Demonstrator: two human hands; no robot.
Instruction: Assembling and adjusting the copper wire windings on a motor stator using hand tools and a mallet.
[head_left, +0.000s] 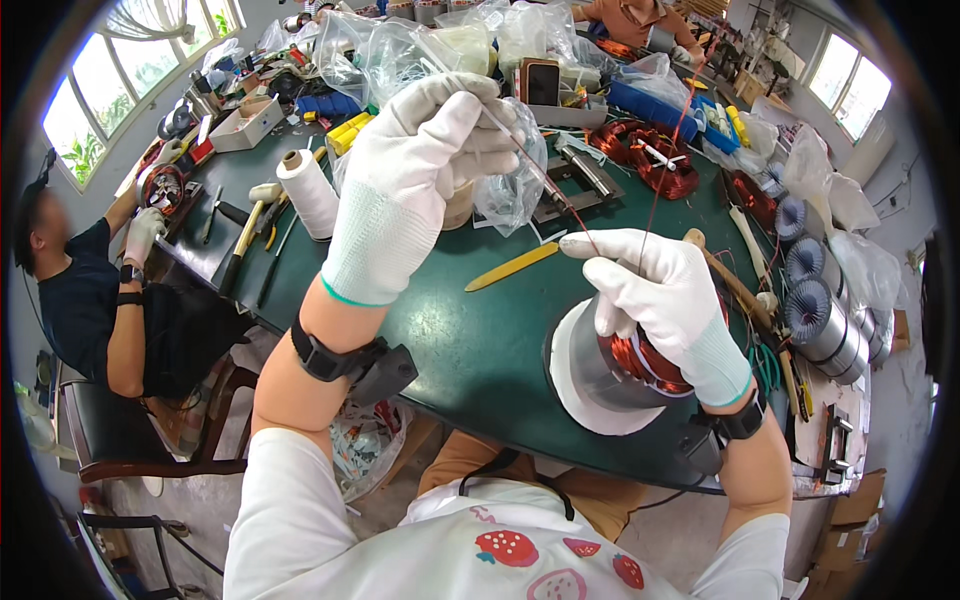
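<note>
My left hand [430,170], in a white knit glove, is raised over the table with its fingers closed on a thin white sleeving tube [520,152]. The tube slants down to the right, and reddish copper wire [580,218] runs from its lower end toward my right fingertips. Thumb and forefinger of my gloved right hand [660,300] pinch around that wire. Just beneath this hand stands a grey cylindrical motor stator [582,355] with copper windings [640,362] inside and a white rim around it. Another strand rises steeply from behind my right hand. My right palm hides part of the windings.
A yellow flat strip [512,267] lies on the green table [450,340]. A white thread cone [308,195] and a mallet [250,225] are at left. Copper coils [660,165] lie at back right, metal wire spools [825,310] at right. A co-worker [85,290] sits at left.
</note>
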